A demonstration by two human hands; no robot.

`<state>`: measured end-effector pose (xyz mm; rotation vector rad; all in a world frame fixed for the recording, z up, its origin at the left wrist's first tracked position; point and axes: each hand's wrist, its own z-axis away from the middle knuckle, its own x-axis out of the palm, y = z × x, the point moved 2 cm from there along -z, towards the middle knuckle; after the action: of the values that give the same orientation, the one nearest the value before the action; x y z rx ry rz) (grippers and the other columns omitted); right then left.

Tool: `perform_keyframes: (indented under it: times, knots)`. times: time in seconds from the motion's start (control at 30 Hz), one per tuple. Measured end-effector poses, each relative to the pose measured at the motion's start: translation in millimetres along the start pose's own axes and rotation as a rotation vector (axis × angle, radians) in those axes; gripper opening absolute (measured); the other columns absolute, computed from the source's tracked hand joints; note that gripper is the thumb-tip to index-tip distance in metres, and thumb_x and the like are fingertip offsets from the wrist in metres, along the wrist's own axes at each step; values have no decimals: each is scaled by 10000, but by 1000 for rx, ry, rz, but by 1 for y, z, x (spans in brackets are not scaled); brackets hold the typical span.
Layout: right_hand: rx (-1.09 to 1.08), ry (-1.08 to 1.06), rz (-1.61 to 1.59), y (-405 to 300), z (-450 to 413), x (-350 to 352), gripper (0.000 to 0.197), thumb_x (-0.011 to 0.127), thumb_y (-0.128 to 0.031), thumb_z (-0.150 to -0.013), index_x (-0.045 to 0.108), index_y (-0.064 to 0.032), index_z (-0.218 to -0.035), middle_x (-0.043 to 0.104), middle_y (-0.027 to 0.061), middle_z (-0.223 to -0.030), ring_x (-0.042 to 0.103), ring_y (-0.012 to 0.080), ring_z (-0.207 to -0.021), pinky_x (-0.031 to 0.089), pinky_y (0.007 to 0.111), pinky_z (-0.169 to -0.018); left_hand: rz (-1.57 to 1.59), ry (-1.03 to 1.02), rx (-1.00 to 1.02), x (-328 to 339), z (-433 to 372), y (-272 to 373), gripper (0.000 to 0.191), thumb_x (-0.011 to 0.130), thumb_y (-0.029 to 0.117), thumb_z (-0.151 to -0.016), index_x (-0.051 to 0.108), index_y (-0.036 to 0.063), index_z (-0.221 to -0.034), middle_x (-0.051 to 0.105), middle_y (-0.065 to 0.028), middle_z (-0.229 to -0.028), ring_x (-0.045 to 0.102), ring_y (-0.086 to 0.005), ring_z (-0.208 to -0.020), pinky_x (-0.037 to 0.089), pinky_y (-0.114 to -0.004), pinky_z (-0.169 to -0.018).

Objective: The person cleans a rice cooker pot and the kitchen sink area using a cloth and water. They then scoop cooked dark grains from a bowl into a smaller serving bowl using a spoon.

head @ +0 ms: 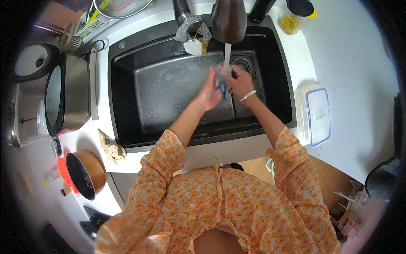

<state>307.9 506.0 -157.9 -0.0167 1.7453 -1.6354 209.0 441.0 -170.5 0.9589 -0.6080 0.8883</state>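
Note:
Under the running faucet (229, 22), both my hands are over the black sink (177, 95). Between them is a small blue-and-white item (221, 81) with a touch of red, too blurred to name for certain. My left hand (210, 93) cups it from the left, thumb up. From the other side my right hand (241, 82), with a silver bangle (248, 96) at the wrist, grips it with bent fingers. The water stream (227, 55) falls onto the item and the fingers. Behind my right hand is the round drain (242, 64), partly hidden.
A sponge holder (187, 33) with a white scrubber (193, 47) hangs at the sink's back. Right of the sink stands a blue-rimmed, clear-lidded container (318, 116). To the left are a crumpled cloth (112, 149), a brown pot (95, 173) and a metal appliance (76, 92).

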Motion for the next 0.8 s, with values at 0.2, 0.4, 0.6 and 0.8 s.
perform_keyframes:
  times: [0.2, 0.4, 0.6, 0.8]
  knots:
    - [-615, -48, 641, -19, 50, 4, 339, 547, -162, -730, 505, -100, -1061, 495, 107, -1115, 433, 275, -1076, 293, 407, -929, -196, -43, -87, -31, 4, 6, 278, 508, 254, -852, 437, 131, -1090, 529, -19, -971, 537, -141, -819, 451, -284, -655]
    - [-659, -158, 624, -27, 37, -7, 393, 571, -145, -692, 492, -147, -1077, 455, 68, -1125, 417, 243, -1084, 357, 394, -880, -245, -248, -295, -27, 17, 19, 106, 512, 76, -808, 435, 122, -865, 418, 27, -680, 362, -48, -532, 234, -179, -400]
    - [-911, -147, 807, -56, 16, 3, 343, 571, -160, -679, 517, -168, -1017, 457, 47, -1027, 447, 234, -981, 402, 370, -797, -389, -350, -392, -17, 17, 33, 125, 515, 53, -790, 439, 115, -713, 350, 51, -565, 312, -35, -465, 199, -180, -393]
    - [-943, -192, 1097, -63, -12, 10, 162, 534, -129, -711, 503, -84, -863, 495, 72, -1036, 499, 225, -930, 476, 310, -622, -776, -265, -376, -10, 4, 40, 115, 555, 67, -747, 452, 85, -697, 360, 37, -569, 281, -46, -437, 181, -207, -364]
